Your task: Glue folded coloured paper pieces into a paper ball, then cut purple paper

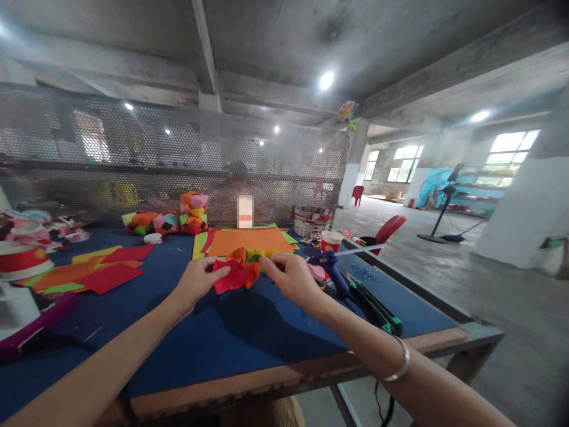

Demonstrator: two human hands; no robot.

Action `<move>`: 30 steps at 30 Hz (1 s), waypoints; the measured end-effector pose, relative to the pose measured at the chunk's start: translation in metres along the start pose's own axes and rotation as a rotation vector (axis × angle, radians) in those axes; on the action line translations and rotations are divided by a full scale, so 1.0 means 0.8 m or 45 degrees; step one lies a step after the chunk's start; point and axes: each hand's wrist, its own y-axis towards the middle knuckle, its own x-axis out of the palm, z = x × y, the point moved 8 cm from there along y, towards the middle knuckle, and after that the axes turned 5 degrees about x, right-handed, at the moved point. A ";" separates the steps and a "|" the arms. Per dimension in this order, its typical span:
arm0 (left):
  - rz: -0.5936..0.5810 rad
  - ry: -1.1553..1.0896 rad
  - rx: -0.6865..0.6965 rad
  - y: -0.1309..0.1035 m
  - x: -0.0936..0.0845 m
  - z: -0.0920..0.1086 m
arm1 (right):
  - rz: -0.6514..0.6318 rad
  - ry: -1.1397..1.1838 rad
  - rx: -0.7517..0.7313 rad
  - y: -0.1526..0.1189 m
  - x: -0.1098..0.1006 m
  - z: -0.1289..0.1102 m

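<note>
Both my hands hold a crumpled piece of coloured felt just above the blue tabletop. Its red part is pinched between the thumb and fingers of my left hand. My right hand has its fingers closed on the yellow-green side, and orange shows between. Behind it lies a stack of felt sheets, orange on top with red, green and yellow edges. A blue glue gun rests right of my right hand, close to a black and green cutter-like tool.
Loose felt sheets lie at left, with finished felt balls behind. A woven basket and paper cup stand at back right. A perforated metal screen borders the table. A purple object sits front left.
</note>
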 end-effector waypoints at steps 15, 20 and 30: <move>-0.059 -0.140 -0.083 -0.003 0.006 -0.004 | -0.199 0.259 -0.244 0.011 0.076 -0.005; -0.061 -0.098 -0.096 -0.002 0.005 -0.007 | -0.217 0.272 -0.351 0.008 0.073 -0.012; -0.160 0.026 -0.069 -0.006 0.015 0.005 | -0.367 0.735 0.222 0.025 0.090 0.031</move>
